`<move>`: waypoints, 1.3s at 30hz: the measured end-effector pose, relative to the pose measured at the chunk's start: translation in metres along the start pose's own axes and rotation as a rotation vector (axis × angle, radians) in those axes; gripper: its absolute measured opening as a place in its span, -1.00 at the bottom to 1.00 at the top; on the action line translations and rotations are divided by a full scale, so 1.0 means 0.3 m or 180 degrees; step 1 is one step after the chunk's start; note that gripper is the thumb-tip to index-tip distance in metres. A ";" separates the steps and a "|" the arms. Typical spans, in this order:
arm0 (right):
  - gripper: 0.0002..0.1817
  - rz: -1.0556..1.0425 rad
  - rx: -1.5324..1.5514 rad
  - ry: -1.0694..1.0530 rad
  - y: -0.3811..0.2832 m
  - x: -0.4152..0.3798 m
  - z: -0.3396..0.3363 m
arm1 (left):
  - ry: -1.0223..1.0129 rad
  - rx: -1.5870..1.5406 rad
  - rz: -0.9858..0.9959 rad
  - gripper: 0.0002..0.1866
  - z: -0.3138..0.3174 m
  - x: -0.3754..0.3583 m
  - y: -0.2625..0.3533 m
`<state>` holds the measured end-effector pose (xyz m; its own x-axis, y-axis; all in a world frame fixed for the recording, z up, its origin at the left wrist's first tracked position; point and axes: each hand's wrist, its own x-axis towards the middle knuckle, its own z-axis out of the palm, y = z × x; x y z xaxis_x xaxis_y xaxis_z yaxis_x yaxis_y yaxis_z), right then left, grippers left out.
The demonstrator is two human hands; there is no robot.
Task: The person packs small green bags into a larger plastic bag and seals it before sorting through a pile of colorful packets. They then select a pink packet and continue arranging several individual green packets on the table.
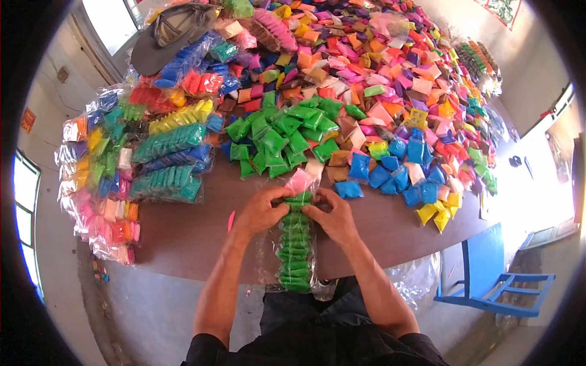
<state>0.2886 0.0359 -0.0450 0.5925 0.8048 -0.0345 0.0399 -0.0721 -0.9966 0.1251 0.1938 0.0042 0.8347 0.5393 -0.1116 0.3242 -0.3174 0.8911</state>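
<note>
A long clear plastic bag (295,253) filled with a column of green packets lies at the table's front edge, its lower end hanging over. My left hand (266,210) grips the bag's upper left side, thumb pressed on it. On the opposite side, my right hand (332,215) is closed on the upper right edge, its thumb also on the packets. A pink packet (300,182) shows just above my fingers, at the top of the bag. Past my hands sits a heap of loose green packets (274,134).
Blue packets (400,165) and yellow packets (441,213) lie to the right, before a large multicoloured heap (378,67). Filled bags (168,158) are stacked left, with a cap (174,33) on top. A blue chair (488,268) stands at the right.
</note>
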 end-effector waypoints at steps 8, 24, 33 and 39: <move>-0.43 0.0244 0.0241 -0.0055 -0.012 -0.068 -0.044 | -0.0175 0.0054 0.0384 -0.70 0.057 -0.006 0.034; -0.40 0.0187 -0.0207 0.0162 0.006 -0.072 -0.036 | 0.0535 0.0660 0.0136 -0.75 0.091 -0.125 0.055; -0.32 0.0147 -0.0626 0.0270 -0.009 -0.077 -0.025 | 0.0523 0.0825 0.0149 -0.85 0.105 -0.099 0.029; -0.37 0.0090 -0.0676 0.0312 -0.019 -0.081 -0.025 | 0.0507 0.0841 -0.0034 -0.80 0.099 -0.112 0.031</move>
<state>0.2800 0.0125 -0.0381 0.6707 0.7404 -0.0443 0.1846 -0.2245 -0.9568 0.1133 0.1495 0.0032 0.7571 0.6525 -0.0316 0.4546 -0.4916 0.7428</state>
